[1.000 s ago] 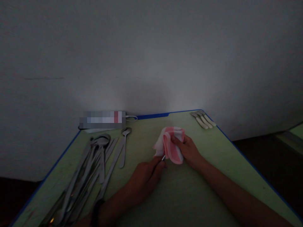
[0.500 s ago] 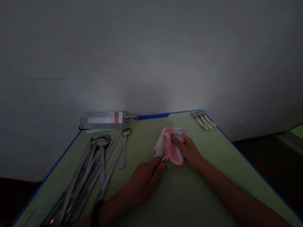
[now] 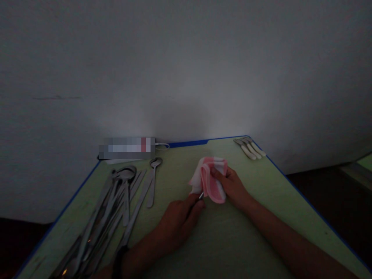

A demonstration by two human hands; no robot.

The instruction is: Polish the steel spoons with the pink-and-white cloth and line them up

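A dim room. A pale green worktop [image 3: 232, 240] with a blue edge [image 3: 188, 142] fills the lower part of the view, its far side pushed against a plain grey-white wall [image 3: 186, 58]. The wall is brightest just above the worktop's far edge and darkens toward the corners. A dark floor [image 3: 319, 193] shows right of the worktop, where a second green surface [image 3: 364, 159] peeks in.

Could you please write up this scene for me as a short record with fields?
Surface: green table with blue edge
Right hand: grips a pink-and-white cloth
Left hand: closed on a thin metal utensil, its far end hidden in the cloth
Left side: pile of long steel cutlery
Far right corner: a few white-handled utensils
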